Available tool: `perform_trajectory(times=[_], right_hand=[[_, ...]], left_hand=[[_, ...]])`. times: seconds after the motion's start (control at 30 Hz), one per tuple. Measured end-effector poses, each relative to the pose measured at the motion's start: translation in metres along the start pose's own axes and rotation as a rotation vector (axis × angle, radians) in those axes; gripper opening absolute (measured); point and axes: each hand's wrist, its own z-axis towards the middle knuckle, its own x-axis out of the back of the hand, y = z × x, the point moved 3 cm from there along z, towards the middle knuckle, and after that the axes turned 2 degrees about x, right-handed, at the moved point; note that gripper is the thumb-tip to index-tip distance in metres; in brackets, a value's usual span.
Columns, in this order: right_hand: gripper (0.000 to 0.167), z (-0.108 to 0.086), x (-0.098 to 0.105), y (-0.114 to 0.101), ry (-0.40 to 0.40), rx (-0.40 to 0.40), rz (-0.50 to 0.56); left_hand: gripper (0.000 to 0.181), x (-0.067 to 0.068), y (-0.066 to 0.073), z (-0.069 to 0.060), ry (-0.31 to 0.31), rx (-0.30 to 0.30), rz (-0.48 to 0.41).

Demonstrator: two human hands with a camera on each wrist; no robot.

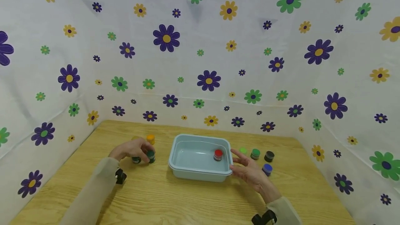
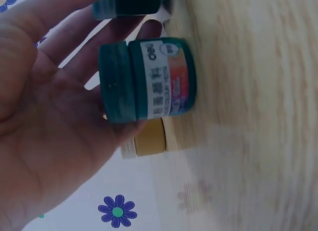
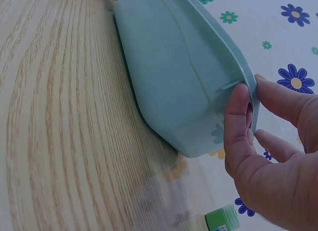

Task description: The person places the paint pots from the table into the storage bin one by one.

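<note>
1. On the worktop (image 1: 175,200), left of the blue tub (image 1: 198,175), was a dark green jar (image 1: 151,156), with the left hand (image 1: 134,148) curled around it.
2. Another dark jar (image 1: 136,160) sat just beside it, under that hand.
3. The tub was longest from left to right, its left end facing the jar.
4. The right hand (image 1: 249,172), farther off, pinched the tub's right rim.

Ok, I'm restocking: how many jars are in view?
9: red jar inside the tub; orange, yellow and two dark green ones left of it; light green, green, black and blue right of it. More may be hidden.
</note>
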Motion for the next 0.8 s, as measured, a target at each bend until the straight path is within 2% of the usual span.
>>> perform_trajectory(times=[0.1, 0.27, 0.4, 0.57, 0.7, 0.8], right_hand=[[0.075, 0.0, 0.0, 0.0, 0.0, 0.001, -0.005], [0.076, 0.001, 0.0, 0.001, 0.002, -0.004, -0.002], [0.076, 0.0, -0.001, -0.001, 0.005, -0.004, 0.0], [0.076, -0.001, 0.0, -0.002, 0.01, 0.0, 0.001], [0.076, -0.001, -0.001, -0.002, 0.003, 0.003, 0.003], [0.077, -0.001, -0.001, -0.001, 0.002, 0.0, 0.011]], left_hand=[[0.037, 0.001, 0.0, 0.002, 0.028, -0.031, -0.004], [0.036, 0.003, 0.005, 0.003, 0.071, -0.035, -0.023], [0.04, 0.005, 0.01, 0.003, 0.145, -0.032, -0.053], [0.047, -0.001, 0.019, 0.005, 0.199, -0.033, -0.143], [0.051, -0.006, 0.029, 0.005, 0.206, -0.064, -0.25], [0.05, -0.008, 0.035, 0.005, 0.203, -0.098, -0.293]])
